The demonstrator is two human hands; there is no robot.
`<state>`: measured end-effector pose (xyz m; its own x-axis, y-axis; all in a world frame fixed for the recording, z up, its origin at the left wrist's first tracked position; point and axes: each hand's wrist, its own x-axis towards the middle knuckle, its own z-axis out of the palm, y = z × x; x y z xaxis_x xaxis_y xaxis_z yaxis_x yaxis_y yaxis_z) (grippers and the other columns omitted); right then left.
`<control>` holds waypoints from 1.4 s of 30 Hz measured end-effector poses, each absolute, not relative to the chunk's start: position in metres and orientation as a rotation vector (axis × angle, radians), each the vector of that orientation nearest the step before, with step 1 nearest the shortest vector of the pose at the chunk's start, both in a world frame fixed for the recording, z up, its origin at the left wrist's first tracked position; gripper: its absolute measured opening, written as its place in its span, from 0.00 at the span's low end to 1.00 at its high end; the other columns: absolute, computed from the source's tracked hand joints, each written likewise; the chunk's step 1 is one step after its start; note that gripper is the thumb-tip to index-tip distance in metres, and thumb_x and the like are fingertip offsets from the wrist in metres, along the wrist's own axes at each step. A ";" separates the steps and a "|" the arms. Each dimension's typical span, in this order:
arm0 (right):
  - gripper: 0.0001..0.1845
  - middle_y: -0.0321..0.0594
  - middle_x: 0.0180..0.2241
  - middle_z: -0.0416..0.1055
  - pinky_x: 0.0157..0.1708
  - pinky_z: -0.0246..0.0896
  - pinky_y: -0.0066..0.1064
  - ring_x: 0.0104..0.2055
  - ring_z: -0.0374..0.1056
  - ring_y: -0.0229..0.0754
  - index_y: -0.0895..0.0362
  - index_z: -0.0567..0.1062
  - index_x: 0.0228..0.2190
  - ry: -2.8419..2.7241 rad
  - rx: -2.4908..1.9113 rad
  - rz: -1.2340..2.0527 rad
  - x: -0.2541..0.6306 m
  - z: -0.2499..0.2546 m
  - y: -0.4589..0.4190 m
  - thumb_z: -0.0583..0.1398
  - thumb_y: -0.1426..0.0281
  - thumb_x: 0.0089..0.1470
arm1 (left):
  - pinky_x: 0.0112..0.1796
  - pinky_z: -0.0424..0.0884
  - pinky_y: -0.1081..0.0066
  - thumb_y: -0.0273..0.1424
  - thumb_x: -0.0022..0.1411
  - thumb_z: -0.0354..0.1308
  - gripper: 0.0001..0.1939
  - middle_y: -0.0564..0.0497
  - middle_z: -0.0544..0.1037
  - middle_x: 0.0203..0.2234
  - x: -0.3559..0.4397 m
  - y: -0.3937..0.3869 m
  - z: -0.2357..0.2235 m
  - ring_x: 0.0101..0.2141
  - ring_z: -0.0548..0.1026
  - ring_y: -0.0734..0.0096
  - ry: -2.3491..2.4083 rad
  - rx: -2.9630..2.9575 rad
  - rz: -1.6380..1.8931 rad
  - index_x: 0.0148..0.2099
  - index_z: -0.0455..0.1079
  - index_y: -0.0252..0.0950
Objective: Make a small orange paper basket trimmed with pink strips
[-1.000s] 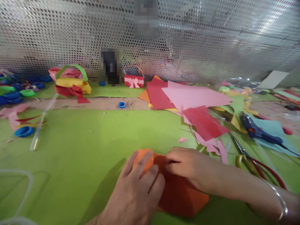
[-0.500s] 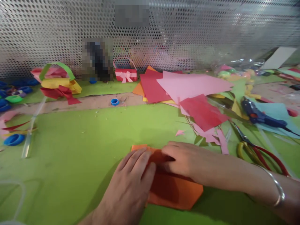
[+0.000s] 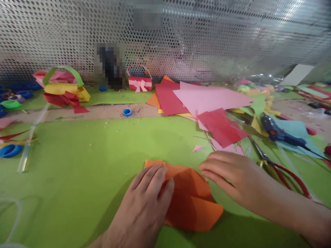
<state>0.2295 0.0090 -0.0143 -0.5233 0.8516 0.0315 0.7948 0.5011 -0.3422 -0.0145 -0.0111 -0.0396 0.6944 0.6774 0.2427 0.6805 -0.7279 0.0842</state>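
A folded piece of orange paper point(image 3: 193, 203) lies on the green work surface in front of me, a flap creased across its middle. My left hand point(image 3: 147, 196) rests flat over its left part, fingers stretched out and pressing down, hiding that side. At the upper right edge of the paper is my right hand point(image 3: 227, 175), fingers extended close together, with nothing visible in them. Whether its fingertips touch the paper's edge I cannot tell.
Scissors point(image 3: 274, 165) and a glue gun point(image 3: 281, 132) lie at the right. Pink paper point(image 3: 214, 98) and red paper point(image 3: 222, 127) are piled behind my hands. A yellow paper basket point(image 3: 63, 90) and a red one point(image 3: 140, 83) stand by the perforated metal panel point(image 3: 64, 34).
My right hand has let go of the orange paper's flap and moved right to its edge. The flap lies more spread out. My left hand has stayed in place.
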 end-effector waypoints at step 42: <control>0.05 0.33 0.26 0.69 0.25 0.56 0.28 0.26 0.64 0.37 0.53 0.66 0.30 -2.270 -1.680 0.805 0.227 -0.026 0.008 0.51 0.70 0.58 | 0.49 0.71 0.60 0.17 0.53 0.42 0.26 0.40 0.76 0.50 -0.012 -0.012 -0.050 0.50 0.74 0.58 -1.044 -2.797 -0.393 0.53 0.67 0.26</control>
<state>0.2270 0.0083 -0.0262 -0.3312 0.9310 -0.1534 0.8195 0.2032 -0.5358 -0.0116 -0.0123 -0.0495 0.7266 0.6245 0.2865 0.6584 -0.7521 -0.0300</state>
